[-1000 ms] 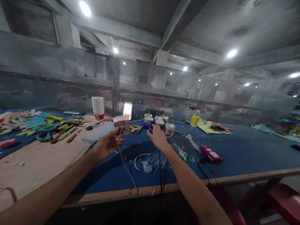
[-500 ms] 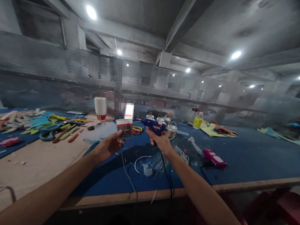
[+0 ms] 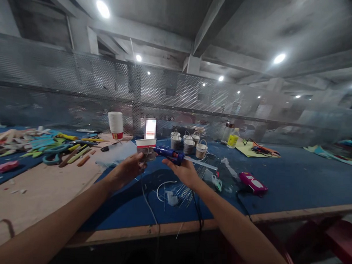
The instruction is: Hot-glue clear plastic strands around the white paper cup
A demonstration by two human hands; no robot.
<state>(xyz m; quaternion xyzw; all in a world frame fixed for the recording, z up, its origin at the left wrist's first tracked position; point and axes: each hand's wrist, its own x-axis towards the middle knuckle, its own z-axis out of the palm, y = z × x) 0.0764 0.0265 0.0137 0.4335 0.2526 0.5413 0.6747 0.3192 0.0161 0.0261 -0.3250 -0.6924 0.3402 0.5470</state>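
My left hand (image 3: 128,169) is closed on a short paper cup (image 3: 145,143) with a white rim, a red band and a grey-brown wrapped lower part. A thin grey cord (image 3: 147,202) hangs from the cup down over the table edge. My right hand (image 3: 184,171) grips a blue hot glue gun (image 3: 170,154), with a clear glue stick (image 3: 202,163) poking out of its back. The gun's nozzle points left and is at the cup's right side; whether it touches, I cannot tell.
Several small cord-wrapped buckets with handles (image 3: 188,144) stand behind the gun. Stacked paper cups (image 3: 115,125) rise at the back left, near scissors (image 3: 55,154) and foam scraps. Loose glue sticks or strands (image 3: 187,192), a magenta box (image 3: 252,183) and a yellow bottle (image 3: 232,138) are rightward.
My right hand has moved left, bringing the glue gun's nozzle from beside the cup up to its wall. The small buckets behind are now more in view. My left hand still holds the cup.
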